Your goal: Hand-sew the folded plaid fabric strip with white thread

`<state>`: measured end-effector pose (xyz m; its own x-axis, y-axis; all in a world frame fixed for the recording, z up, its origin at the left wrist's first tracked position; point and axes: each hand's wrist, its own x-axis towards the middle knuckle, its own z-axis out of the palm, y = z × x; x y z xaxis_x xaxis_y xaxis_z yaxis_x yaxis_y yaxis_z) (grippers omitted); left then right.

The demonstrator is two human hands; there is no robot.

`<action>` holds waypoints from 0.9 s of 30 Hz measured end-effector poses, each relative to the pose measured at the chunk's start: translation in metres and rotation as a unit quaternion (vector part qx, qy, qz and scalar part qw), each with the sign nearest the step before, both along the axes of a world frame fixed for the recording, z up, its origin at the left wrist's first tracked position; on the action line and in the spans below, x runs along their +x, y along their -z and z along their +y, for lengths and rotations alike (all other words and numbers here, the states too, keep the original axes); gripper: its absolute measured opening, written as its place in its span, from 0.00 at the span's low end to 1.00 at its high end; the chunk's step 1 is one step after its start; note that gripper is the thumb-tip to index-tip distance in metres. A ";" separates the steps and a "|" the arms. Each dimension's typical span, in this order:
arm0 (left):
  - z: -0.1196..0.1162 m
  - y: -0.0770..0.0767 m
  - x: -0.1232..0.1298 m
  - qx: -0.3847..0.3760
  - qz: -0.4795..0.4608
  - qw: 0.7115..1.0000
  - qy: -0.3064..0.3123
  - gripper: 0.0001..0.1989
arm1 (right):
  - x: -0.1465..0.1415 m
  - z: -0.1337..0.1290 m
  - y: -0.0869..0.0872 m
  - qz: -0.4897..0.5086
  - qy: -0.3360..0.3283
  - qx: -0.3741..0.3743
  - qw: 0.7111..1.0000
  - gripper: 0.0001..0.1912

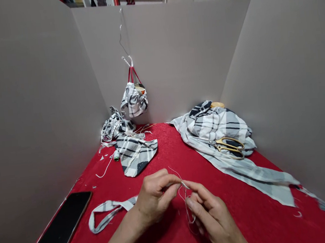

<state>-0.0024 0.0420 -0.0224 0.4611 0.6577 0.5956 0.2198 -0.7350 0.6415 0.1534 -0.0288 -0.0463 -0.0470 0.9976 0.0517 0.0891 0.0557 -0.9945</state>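
Now your left hand (155, 195) pinches the white thread (186, 202); its loops hang below these fingers, nearer your right hand (214, 214). Whether those curled fingers grip it, I cannot tell.

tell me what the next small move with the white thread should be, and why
Probably use the right hand to draw the white thread straight: slack loops hang beside that hand and could tangle, while the fingers of the left hand meet the thread higher up, near a loose end.
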 end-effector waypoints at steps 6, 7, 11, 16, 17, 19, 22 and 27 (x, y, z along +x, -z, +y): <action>-0.001 0.005 0.004 0.070 -0.017 0.997 -0.029 0.06 | -0.011 -0.002 0.012 0.032 0.057 0.012 0.998 0.23; -0.001 0.005 0.004 0.070 -0.011 0.997 -0.032 0.06 | -0.013 -0.002 0.013 0.037 0.065 0.012 0.997 0.23; -0.003 0.002 0.005 0.048 0.015 0.998 -0.040 0.07 | -0.013 -0.001 0.015 0.061 0.067 -0.002 0.996 0.20; -0.006 0.002 0.007 0.006 0.020 0.999 -0.029 0.08 | -0.008 0.003 0.011 0.119 0.040 -0.030 0.992 0.16; -0.007 0.003 0.008 0.001 0.019 1.000 -0.022 0.08 | -0.006 0.005 0.009 0.132 0.043 -0.039 0.990 0.16; -0.007 0.003 0.008 -0.012 0.019 1.000 -0.015 0.08 | -0.004 0.007 0.006 0.148 0.045 -0.056 0.986 0.16; -0.007 0.001 0.008 -0.045 0.014 0.998 -0.034 0.07 | -0.001 0.009 0.002 0.181 0.022 -0.046 0.982 0.15; -0.008 0.001 0.010 -0.074 0.018 0.997 -0.016 0.08 | -0.001 0.014 0.002 0.226 0.025 0.008 0.974 0.19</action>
<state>0.0077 0.0344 -0.0230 0.4579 0.7526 0.4733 0.2674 -0.6243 0.7340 0.1519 -0.0149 -0.0479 0.0323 0.9969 0.0723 -0.3551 0.0791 -0.9315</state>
